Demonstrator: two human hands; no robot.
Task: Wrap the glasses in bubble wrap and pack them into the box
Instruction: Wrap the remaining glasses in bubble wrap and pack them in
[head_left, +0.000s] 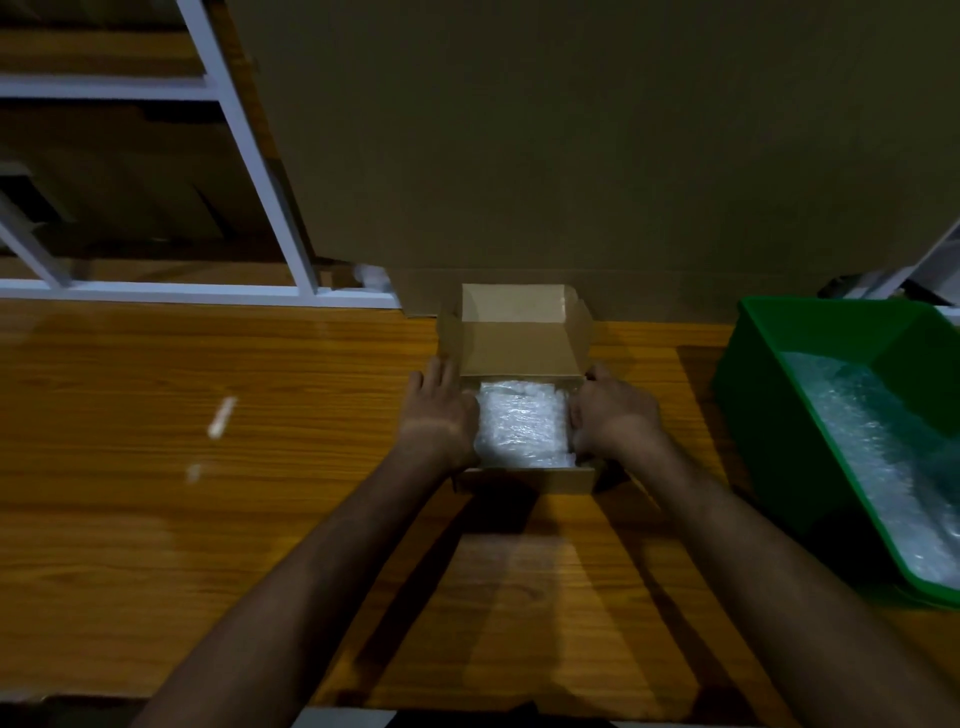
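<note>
A small cardboard box (524, 480) stands on the wooden table with its lid (519, 345) tipped back. Inside lies a white bubble-wrap bundle (521, 422); the glasses are hidden by the wrap. My left hand (441, 410) rests at the box's left side, fingers stretched along the wall and lid flap. At the right side my right hand (610, 410) has its fingers curled down over the wall. Both hands touch the bundle's edges, but whether they grip the box or the bundle cannot be told.
A green plastic bin (769, 353) holding loose bubble wrap (872, 441) stands at the right. A large cardboard sheet (571, 156) rises behind the box. White shelf framing (260, 171) sits at the back left. Small white scraps (221, 415) lie on the table to the left.
</note>
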